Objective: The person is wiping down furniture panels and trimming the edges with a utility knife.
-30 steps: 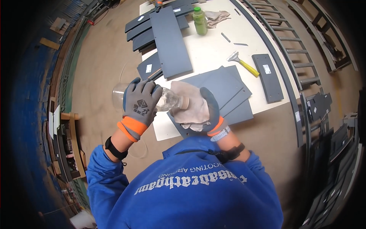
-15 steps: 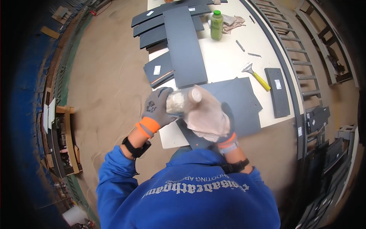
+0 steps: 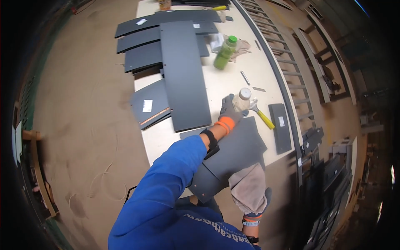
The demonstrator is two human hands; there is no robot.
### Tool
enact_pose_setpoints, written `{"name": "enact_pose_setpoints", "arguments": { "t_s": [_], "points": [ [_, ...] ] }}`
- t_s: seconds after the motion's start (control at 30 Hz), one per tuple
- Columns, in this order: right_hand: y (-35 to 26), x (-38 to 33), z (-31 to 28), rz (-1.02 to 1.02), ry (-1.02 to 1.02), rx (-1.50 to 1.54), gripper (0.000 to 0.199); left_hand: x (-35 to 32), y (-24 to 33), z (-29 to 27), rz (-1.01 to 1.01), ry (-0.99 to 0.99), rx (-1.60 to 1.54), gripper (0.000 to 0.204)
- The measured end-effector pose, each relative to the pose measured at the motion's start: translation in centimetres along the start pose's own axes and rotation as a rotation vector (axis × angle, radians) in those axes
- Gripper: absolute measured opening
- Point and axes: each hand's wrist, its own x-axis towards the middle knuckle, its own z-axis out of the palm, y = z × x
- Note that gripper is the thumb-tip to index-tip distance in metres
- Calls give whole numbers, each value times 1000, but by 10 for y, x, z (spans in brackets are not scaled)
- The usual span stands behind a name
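Observation:
My left hand (image 3: 228, 110), in a grey glove with an orange cuff, is closed around a clear bottle with a white cap (image 3: 243, 98). The bottle is over the white tabletop, close to a scraper (image 3: 265, 119) with a yellow handle. Past the table's near edge, my right hand (image 3: 268, 198) holds a pale pinkish cloth (image 3: 248, 187), which hides most of its fingers. Between my hands, dark grey panels (image 3: 243, 143) overlap on the table's near part.
A long dark panel (image 3: 183, 79) lies across several others at the left. Farther back stand a green bottle (image 3: 224, 55) and a crumpled rag (image 3: 241, 51). A narrow panel (image 3: 280, 129) lies at the right edge, beside a roller conveyor (image 3: 287, 62).
My left hand has carried the clear bottle away from me and to the right, toward the scraper. My right hand has drawn back with the cloth, off the panels. The view has shifted.

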Motion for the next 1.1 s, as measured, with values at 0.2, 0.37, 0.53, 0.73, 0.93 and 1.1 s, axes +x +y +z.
{"name": "enact_pose_setpoints", "arguments": {
  "t_s": [0.2, 0.37, 0.53, 0.73, 0.93, 1.1],
  "points": [
    [2, -1, -19, 12, 14, 47, 83, 40, -33, 17, -90, 19, 24, 88],
    [8, 6, -20, 3, 83, -19, 82, 25, -32, -2, -44, -168, 295, 106],
    [0, 10, -15, 29, 98, 126, 77, 87, -75, -144, -68, 155, 580, 87],
    [-3, 22, -41, 4, 88, -149, 64, 139, -109, -267, -476, 369, -16, 69],
    [-1, 10, -34, -76, 220, -214, 64, 163, -146, -266, -471, 191, -179, 63],
    [12, 1, -13, -63, 149, -225, 65, 178, -150, -255, -507, -1, -123, 64]
  ]
}}
